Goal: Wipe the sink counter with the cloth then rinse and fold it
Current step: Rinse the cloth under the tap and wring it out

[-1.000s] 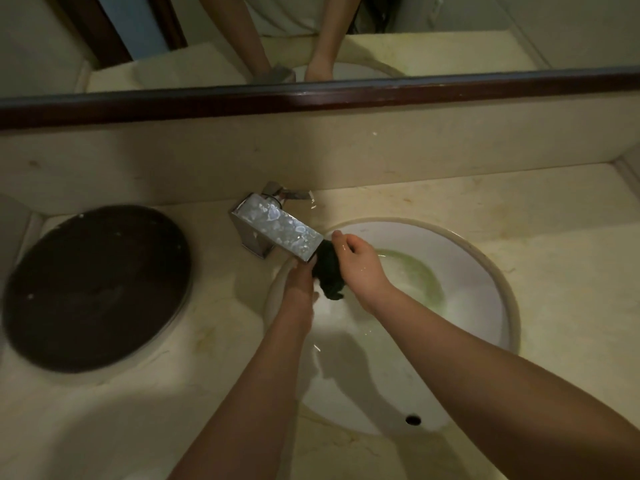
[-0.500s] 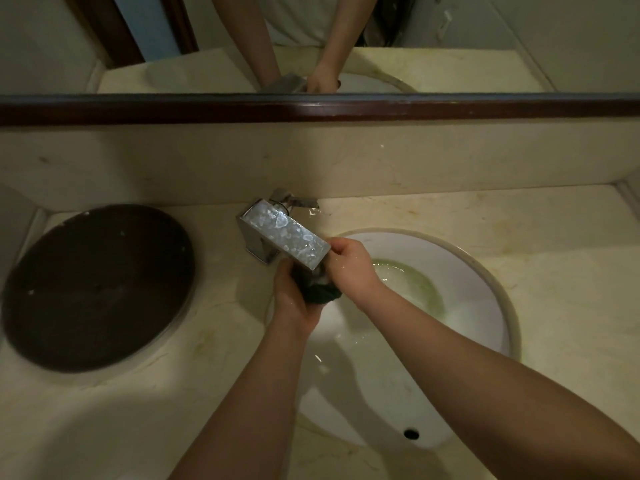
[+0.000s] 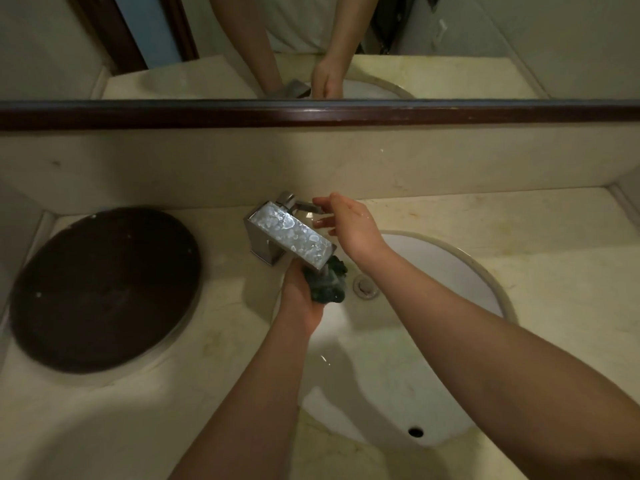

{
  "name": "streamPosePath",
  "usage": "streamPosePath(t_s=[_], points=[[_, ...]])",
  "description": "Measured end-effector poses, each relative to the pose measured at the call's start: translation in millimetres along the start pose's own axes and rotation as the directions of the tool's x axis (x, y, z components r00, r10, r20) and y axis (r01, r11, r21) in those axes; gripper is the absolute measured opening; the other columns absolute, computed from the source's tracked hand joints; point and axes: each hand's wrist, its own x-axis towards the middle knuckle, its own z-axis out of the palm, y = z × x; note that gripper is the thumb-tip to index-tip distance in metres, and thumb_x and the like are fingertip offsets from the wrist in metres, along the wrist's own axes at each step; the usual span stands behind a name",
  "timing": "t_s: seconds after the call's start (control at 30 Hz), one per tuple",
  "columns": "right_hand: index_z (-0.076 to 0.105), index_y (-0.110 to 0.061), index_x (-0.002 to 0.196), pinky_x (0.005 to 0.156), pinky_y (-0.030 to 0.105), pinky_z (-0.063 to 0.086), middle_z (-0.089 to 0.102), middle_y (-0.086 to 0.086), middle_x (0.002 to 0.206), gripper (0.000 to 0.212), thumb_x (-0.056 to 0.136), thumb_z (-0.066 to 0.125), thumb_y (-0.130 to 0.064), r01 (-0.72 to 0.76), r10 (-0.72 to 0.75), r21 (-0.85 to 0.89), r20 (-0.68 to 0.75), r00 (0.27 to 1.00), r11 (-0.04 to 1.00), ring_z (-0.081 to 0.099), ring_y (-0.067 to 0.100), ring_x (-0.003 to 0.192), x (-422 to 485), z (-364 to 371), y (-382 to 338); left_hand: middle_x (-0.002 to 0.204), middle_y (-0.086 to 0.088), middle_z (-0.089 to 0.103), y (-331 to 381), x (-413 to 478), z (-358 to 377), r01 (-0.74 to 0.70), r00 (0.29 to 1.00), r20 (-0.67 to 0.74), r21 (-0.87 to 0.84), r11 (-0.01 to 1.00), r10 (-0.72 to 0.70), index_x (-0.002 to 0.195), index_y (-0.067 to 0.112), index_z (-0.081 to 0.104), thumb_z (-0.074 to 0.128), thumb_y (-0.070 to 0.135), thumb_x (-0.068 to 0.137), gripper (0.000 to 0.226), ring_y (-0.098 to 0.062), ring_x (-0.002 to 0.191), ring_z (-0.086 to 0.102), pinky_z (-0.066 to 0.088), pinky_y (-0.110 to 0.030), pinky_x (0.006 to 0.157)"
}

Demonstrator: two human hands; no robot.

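A dark green cloth (image 3: 331,285) is bunched up under the spout of the chrome faucet (image 3: 290,233), over the back of the white sink basin (image 3: 450,271). My left hand (image 3: 300,296) is shut on the cloth from the left, partly hidden by the spout. My right hand (image 3: 349,225) is up behind the spout, with fingers spread at the faucet lever (image 3: 306,205); thumb and fingers touch or nearly touch the lever. Whether water is running is hard to tell.
A round dark brown lid or disc (image 3: 104,289) lies on the beige stone counter (image 3: 519,230) to the left. The drain (image 3: 364,286) and overflow hole (image 3: 415,432) show in the basin. A backsplash and a dark-framed mirror (image 3: 311,46) stand behind.
My right hand has let go of the cloth and moved up and back to the faucet lever. My left hand keeps the cloth under the spout. The camera has tilted upward.
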Motion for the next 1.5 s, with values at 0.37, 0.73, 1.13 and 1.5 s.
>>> streamPosePath(t_s=[0.37,0.73,1.13,1.5], points=[[0.071,-0.015,0.100,0.072,0.027,0.049,0.071,0.013,0.100,0.020,0.094,0.055,-0.025,-0.082,0.141,-0.247,0.230,0.963,0.965,0.064,0.015,0.087,-54.7,-52.3,43.6,0.094,-0.019,0.067,-16.8,-43.3,18.5,-0.005,0.996,-0.078,0.365,0.931,0.036,0.101,0.009,0.068,0.050,0.024,0.091,0.026,-0.032,0.084,0.062,0.046,-0.038,0.071],[0.058,-0.007,0.096,0.072,0.033,0.046,0.061,0.009,0.083,0.029,0.100,0.040,-0.030,0.272,-0.184,-0.281,0.304,0.935,0.920,0.057,0.021,0.076,-104.3,-128.4,9.5,0.092,-0.015,0.059,-5.5,-102.8,95.5,-0.379,0.860,0.282,0.911,0.162,0.426,0.070,0.036,0.063,0.053,0.047,0.084,0.020,-0.019,0.079,0.059,0.049,-0.035,0.071],[0.054,-0.005,0.120,0.093,0.036,0.043,0.056,0.013,0.108,0.036,0.103,0.033,-0.030,0.314,-0.280,-0.046,0.342,0.897,0.948,0.055,0.023,0.102,-139.5,-159.2,-60.5,0.117,0.006,0.062,-67.8,-131.4,118.5,-0.305,0.906,0.127,0.857,0.416,0.404,0.122,0.026,0.050,0.076,0.025,0.076,0.053,-0.015,0.112,0.058,0.051,-0.035,0.092],[0.050,-0.013,0.106,0.083,0.034,0.052,0.051,0.005,0.097,0.016,0.102,0.038,-0.023,-0.119,-0.125,0.830,0.221,0.967,0.546,0.054,0.013,0.086,-129.4,-197.2,-59.6,0.088,-0.019,0.065,-67.3,-117.1,119.5,-0.035,0.924,-0.286,0.595,0.803,0.252,0.103,0.003,0.060,0.062,0.008,0.078,0.026,-0.030,0.074,0.063,0.051,-0.037,0.061]])
